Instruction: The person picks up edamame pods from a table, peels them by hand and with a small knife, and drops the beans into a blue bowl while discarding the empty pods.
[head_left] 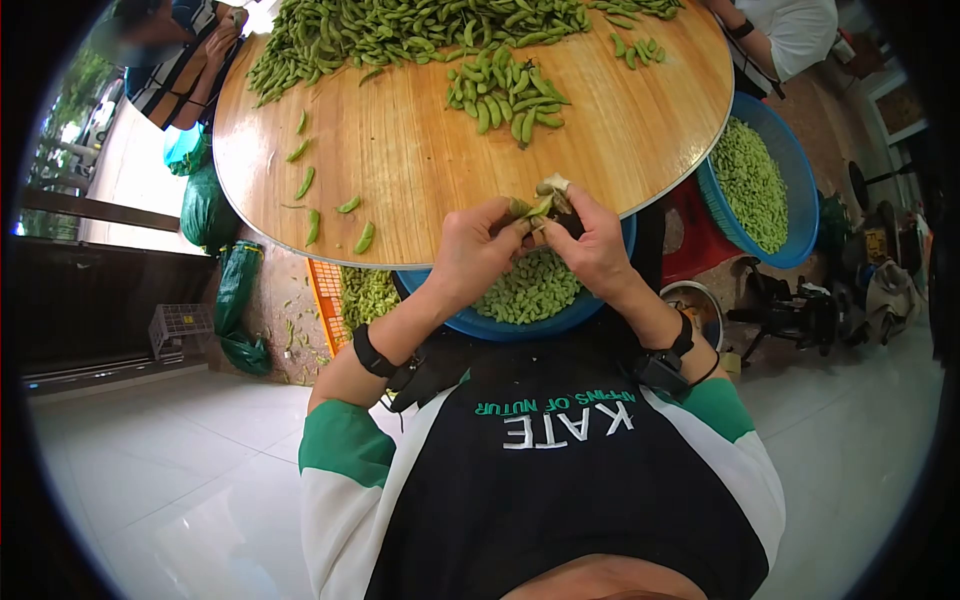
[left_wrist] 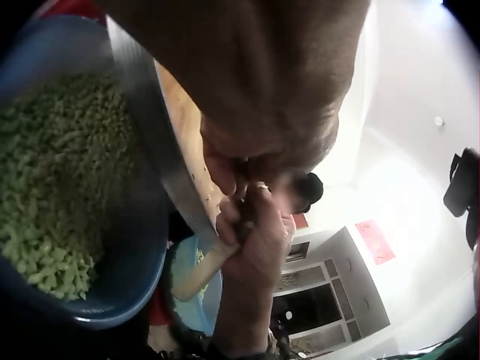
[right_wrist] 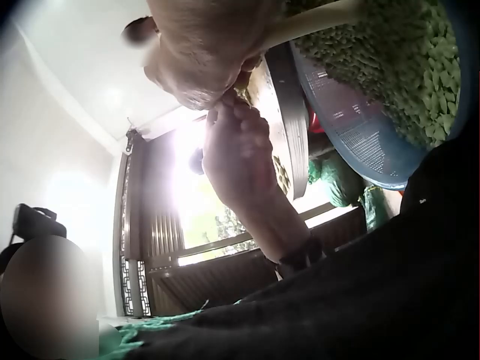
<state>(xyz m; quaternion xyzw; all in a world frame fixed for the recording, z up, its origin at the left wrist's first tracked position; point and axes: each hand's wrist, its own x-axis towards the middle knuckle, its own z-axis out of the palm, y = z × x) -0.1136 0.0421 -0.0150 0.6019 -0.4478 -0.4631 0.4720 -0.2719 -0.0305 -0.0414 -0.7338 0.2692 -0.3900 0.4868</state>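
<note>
Over the near table edge, my left hand [head_left: 472, 248] and right hand [head_left: 598, 250] meet and pinch a green soybean pod [head_left: 541, 210] between their fingertips. Pale and brownish coverings show on some fingertips. Right beneath the hands is a blue basket [head_left: 478, 326] holding shelled green beans [head_left: 530, 290]. In the left wrist view, the left hand [left_wrist: 270, 127] hangs close above the right hand [left_wrist: 259, 244], fingertips together. The right wrist view has the right hand [right_wrist: 202, 56] at the top against the left hand [right_wrist: 240, 161]; fingers hide the pod there.
A small pod pile [head_left: 505, 95] lies on the round wooden table [head_left: 400, 160], with a large heap [head_left: 400, 30] behind it. Loose pods lie at left. A blue basket of beans [head_left: 750, 185] stands right, an orange crate [head_left: 325, 300] left. Two other people sit across.
</note>
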